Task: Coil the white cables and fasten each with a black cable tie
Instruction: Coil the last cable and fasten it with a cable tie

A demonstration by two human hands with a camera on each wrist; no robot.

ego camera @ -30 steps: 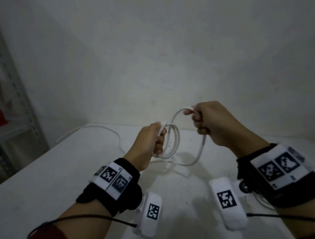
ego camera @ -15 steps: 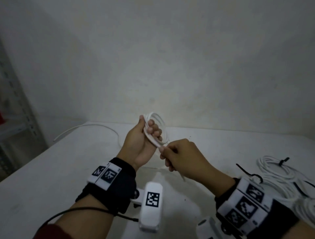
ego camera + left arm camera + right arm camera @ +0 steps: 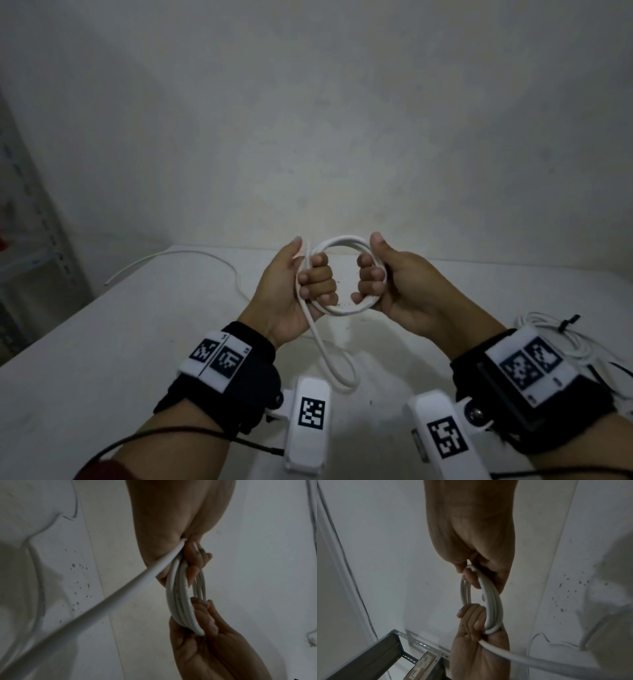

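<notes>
i see one white cable coil [image 3: 342,274] gripped by my two hands, left hand [image 3: 301,291] and right hand [image 3: 394,291], fingers curled round opposite sides; one tied bundle [image 3: 561,339] lies at the right.

Your head camera is looking forward and down over the worktop [image 3: 102,342] toward the wall. Your wrist cameras are sitting close, each looking along its own palm, and all three are sharing the cable coil [image 3: 342,241] [image 3: 181,601] [image 3: 493,608] between your hands.
</notes>
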